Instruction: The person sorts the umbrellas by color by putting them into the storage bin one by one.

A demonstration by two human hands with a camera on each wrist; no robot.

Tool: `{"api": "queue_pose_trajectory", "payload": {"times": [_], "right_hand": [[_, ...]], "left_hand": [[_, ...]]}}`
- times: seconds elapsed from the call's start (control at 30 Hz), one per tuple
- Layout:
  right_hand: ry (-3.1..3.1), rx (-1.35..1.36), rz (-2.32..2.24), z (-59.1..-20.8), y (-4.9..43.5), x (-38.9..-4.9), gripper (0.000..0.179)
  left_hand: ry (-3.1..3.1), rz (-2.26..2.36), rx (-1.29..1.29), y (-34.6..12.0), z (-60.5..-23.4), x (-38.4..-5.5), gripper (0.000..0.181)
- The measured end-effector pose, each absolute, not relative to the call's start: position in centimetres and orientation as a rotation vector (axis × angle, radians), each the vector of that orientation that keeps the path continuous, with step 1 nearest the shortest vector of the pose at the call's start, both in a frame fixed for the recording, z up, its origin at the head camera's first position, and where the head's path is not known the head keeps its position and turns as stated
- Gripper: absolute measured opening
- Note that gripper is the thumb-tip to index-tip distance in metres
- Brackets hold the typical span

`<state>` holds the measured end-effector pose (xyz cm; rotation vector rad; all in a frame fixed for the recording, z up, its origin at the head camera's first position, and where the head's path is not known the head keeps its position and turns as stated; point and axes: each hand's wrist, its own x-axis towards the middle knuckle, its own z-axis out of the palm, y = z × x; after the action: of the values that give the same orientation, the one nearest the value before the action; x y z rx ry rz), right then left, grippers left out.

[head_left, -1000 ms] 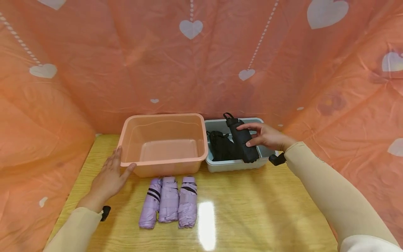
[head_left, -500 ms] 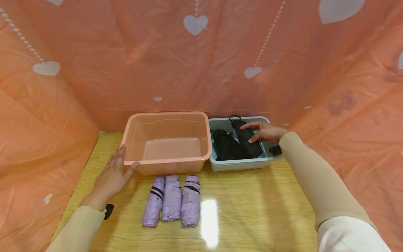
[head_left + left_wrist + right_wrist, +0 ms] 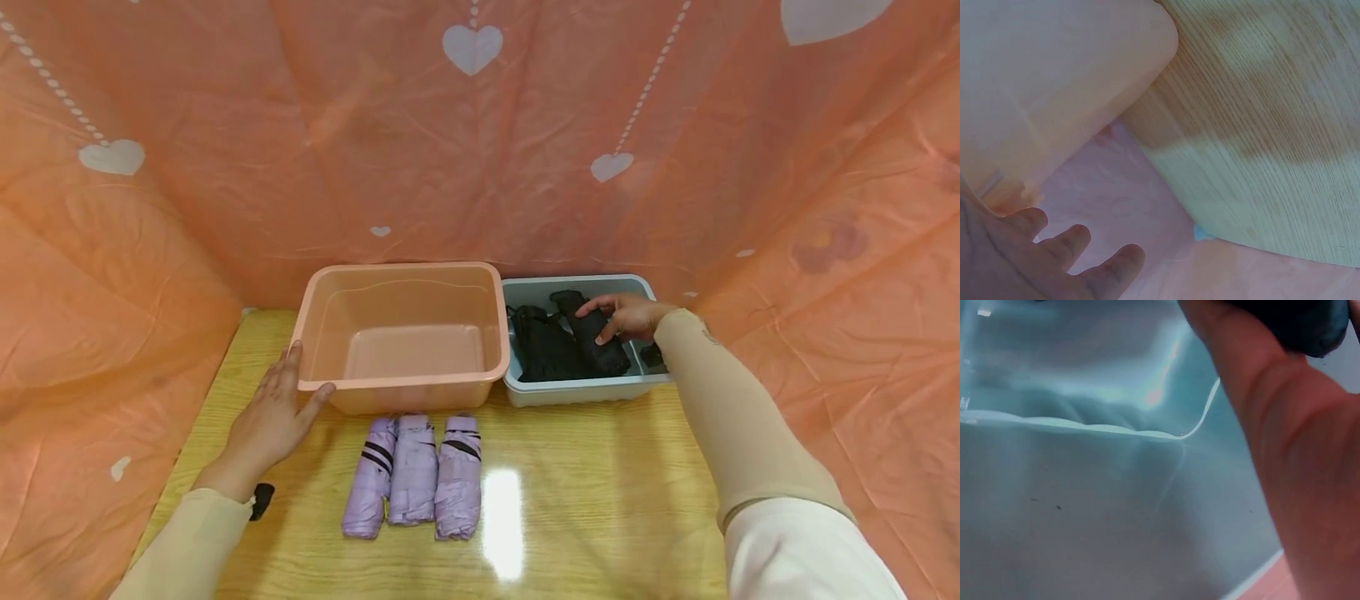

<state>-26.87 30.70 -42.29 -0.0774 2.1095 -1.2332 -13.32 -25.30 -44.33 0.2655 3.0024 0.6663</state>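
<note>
My right hand (image 3: 628, 317) reaches into the grey bin (image 3: 592, 390) and holds a black folded umbrella (image 3: 600, 350) between thumb and fingers. That umbrella lies slanted beside another black folded umbrella (image 3: 546, 346) in the same bin. In the right wrist view the thumb side of the hand (image 3: 1291, 419) crosses over the bin's inside, with a dark end of the umbrella (image 3: 1310, 325) at the top. My left hand (image 3: 266, 421) rests at the left front corner of the peach bin (image 3: 405, 385), fingers along its side and thumb at the front rim. The left wrist view shows its fingertips beside the bin's wall (image 3: 1054, 75).
Three purple folded umbrellas (image 3: 412, 471) lie side by side on the wooden table (image 3: 585, 500), in front of the peach bin. The two bins stand against each other. An orange cloth (image 3: 360, 167) with pale hearts hangs behind and at both sides.
My right hand has lowered the black umbrella from above the grey bin's rim down into it, beside the other one. The left hand stays at the peach bin. The view has shifted slightly.
</note>
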Motion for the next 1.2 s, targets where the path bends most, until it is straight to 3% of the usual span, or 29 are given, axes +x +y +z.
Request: {"api": "queue_pose_trajectory", "payload": {"times": [1.2], "right_hand": [[2.088, -0.023, -1.160, -45.4, 30.5, -25.5, 0.061]], "left_hand": [[2.991, 0.672, 0.252, -25.3, -43.9, -11.4, 0.089]]}}
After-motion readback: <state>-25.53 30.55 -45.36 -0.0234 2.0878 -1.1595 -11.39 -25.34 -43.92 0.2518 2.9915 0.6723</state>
